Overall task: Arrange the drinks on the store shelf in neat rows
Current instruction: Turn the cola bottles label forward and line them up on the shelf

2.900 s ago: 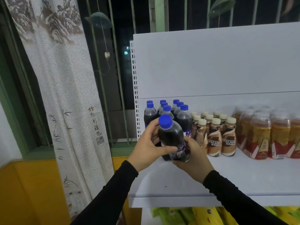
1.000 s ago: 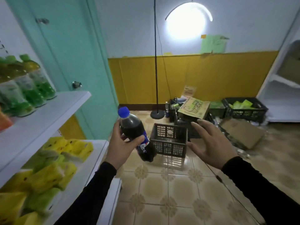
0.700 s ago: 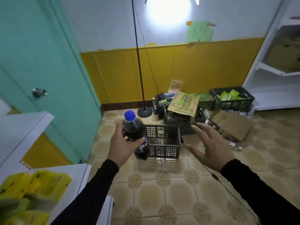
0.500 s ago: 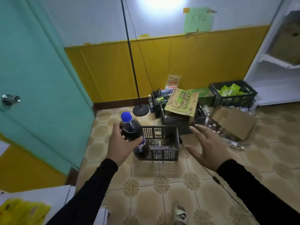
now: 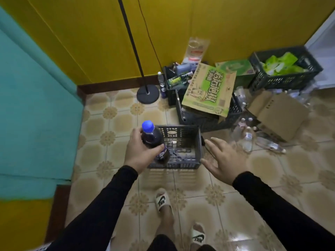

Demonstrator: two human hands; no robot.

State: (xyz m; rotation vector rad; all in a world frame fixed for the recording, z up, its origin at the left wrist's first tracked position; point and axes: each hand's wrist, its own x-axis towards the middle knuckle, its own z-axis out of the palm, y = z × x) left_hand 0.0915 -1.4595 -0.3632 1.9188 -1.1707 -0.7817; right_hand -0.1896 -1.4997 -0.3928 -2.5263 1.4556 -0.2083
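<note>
L hand (image 5: 139,156) gripped cola bottle (image 5: 155,144) at crate's (image 5: 199,147) 9 o'clock rim; R hand (image 5: 224,160) released, empty. One-hand grip could've slipped, bottle dropping onto tile.

Left hand (image 5: 139,153) grips cola bottle (image 5: 155,142) over grey crate (image 5: 181,147); right hand (image 5: 224,158) spread open beside crate.

Evenly and fairly brightly lit from above, with soft shadows under the grey crate (image 5: 178,164) and a glossy glare patch on the floor tiles (image 5: 243,237) at lower right. Strongly bowed at the edges by the wide lens. Slightly smeared throughout; softest at the teal door (image 5: 34,113).
</note>
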